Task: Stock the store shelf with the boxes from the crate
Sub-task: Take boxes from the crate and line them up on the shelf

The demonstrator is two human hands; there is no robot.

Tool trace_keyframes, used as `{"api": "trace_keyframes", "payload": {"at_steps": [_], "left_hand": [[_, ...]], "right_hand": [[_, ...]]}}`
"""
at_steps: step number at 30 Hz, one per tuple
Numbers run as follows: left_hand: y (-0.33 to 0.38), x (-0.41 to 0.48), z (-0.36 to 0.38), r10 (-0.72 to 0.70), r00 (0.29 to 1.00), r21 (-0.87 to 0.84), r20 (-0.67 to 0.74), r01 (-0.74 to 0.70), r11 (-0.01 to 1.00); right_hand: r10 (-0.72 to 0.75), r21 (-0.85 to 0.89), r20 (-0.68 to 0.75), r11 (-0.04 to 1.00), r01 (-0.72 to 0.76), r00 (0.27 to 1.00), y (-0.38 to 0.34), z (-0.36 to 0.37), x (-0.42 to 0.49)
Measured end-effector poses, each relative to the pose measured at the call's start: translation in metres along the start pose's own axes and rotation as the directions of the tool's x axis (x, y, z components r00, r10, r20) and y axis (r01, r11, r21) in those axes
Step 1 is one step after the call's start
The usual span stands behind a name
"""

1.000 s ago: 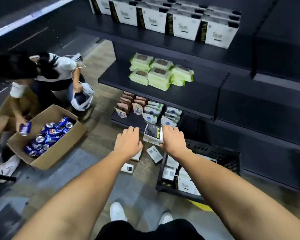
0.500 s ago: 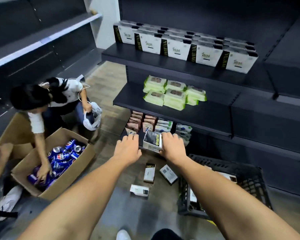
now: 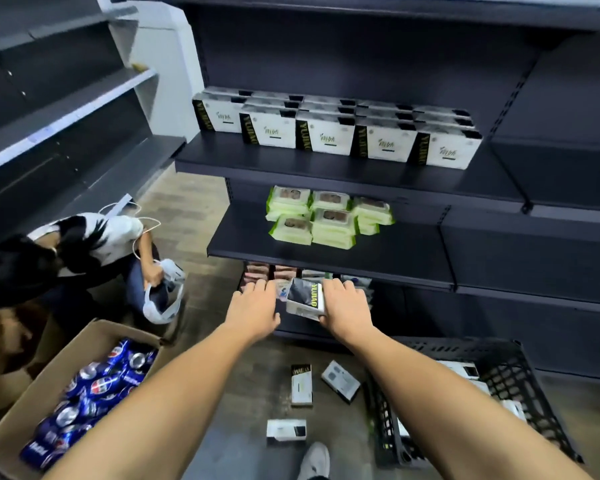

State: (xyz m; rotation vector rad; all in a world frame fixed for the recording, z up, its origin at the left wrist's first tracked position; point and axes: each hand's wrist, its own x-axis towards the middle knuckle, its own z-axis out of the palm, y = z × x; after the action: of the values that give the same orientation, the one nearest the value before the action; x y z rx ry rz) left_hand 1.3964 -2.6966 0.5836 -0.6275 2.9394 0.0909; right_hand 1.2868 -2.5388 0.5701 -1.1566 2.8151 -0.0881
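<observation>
You face dark store shelving (image 3: 326, 169) on a wooden floor (image 3: 194, 209), with one black crate (image 3: 465, 349) at your right. Five white boxes (image 3: 326, 136) front the upper shelf, and three loose boxes (image 3: 301, 384) lie on the floor. Your right hand (image 3: 347, 306) grips one box (image 3: 305, 299) before the lowest shelf; your left hand (image 3: 253, 306) is flat, holding nothing.

crate (image 3: 520, 362) right, boxes (image 3: 336, 135) on shelf (image 3: 326, 171)

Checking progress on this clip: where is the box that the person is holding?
Head view, centre: the right hand grips the box, the left hand close beside it, just below the shelf of green packs.
</observation>
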Motion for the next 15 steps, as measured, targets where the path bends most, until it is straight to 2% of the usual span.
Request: {"api": "trace_keyframes", "payload": {"at_steps": [8, 15], "left_hand": [[0.000, 0.074, -0.029, 0.079, 0.997, 0.072, 0.008, -0.080, 0.994], [0.016, 0.126, -0.064, 0.152, 0.988, 0.098, -0.025, -0.149, 0.984]], "right_hand": [[0.057, 0.027, -0.030, 0.998, -0.056, 0.998, 0.022, -0.016, 0.064], [0.062, -0.037, -0.103, 0.997, -0.066, 0.993, 0.045, -0.053, 0.099]]}}
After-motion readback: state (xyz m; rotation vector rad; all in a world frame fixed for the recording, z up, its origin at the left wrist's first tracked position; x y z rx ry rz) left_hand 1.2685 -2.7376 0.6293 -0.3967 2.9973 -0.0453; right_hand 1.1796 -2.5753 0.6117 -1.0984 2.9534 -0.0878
